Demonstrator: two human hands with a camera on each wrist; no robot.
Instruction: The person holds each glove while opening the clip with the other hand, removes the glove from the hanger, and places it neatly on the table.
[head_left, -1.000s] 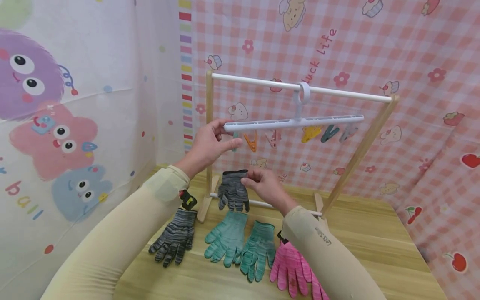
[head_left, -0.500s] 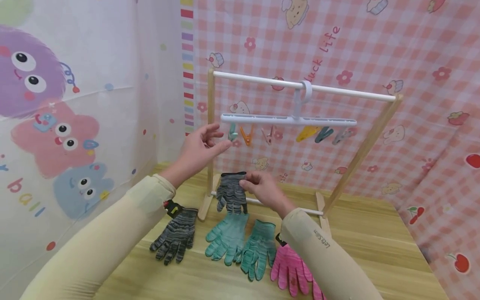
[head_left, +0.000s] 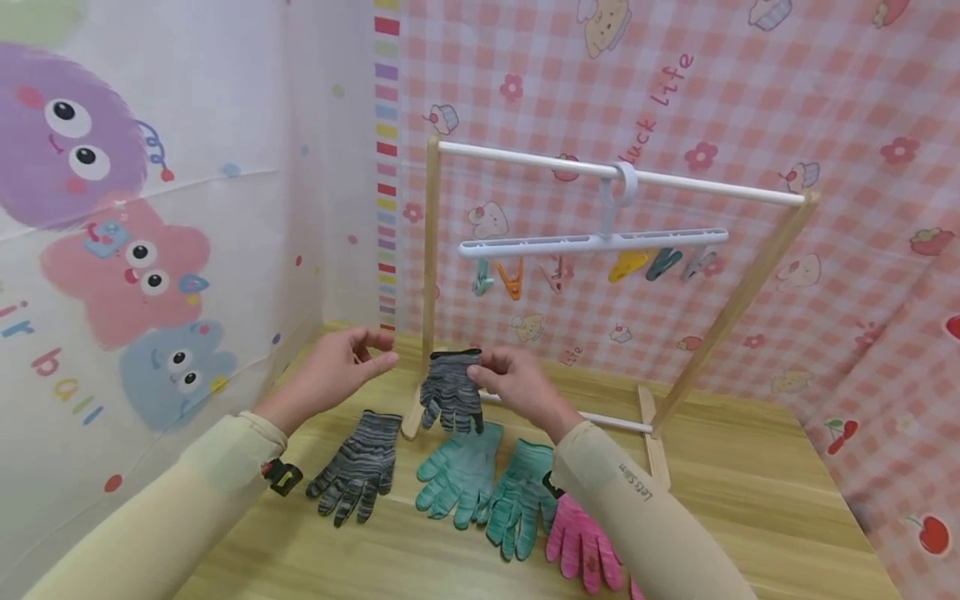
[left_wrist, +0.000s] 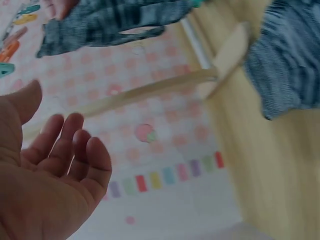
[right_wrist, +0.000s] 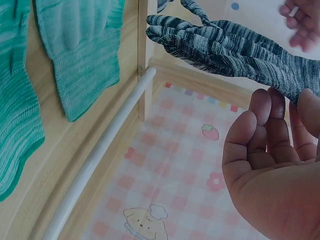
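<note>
A dark grey striped knit glove (head_left: 453,390) hangs fingers down from my right hand (head_left: 517,383), which pinches it at the cuff's right corner. In the right wrist view, thumb and fingertips meet on the glove's edge (right_wrist: 235,52). My left hand (head_left: 339,367) is in the air left of that glove, touching nothing, its fingers loosely bent; the left wrist view shows the bare palm (left_wrist: 55,190). A second grey glove (head_left: 360,467) lies on the table below the left hand. Two green gloves (head_left: 461,479) and pink gloves (head_left: 581,546) lie to its right, the pink partly hidden by my right sleeve.
A white hanger (head_left: 592,242) hangs by its ring on the white top bar (head_left: 525,160) of a wooden-legged rack. Several coloured clips dangle from it, including an orange clip (head_left: 512,277) and a yellow clip (head_left: 628,265). Patterned cloths stand behind and left of the wooden table (head_left: 750,492).
My left hand has let go of the hanger's left end and moved down and left beside the held glove. The hanger has swung slightly. The right hand keeps its pinch on the glove.
</note>
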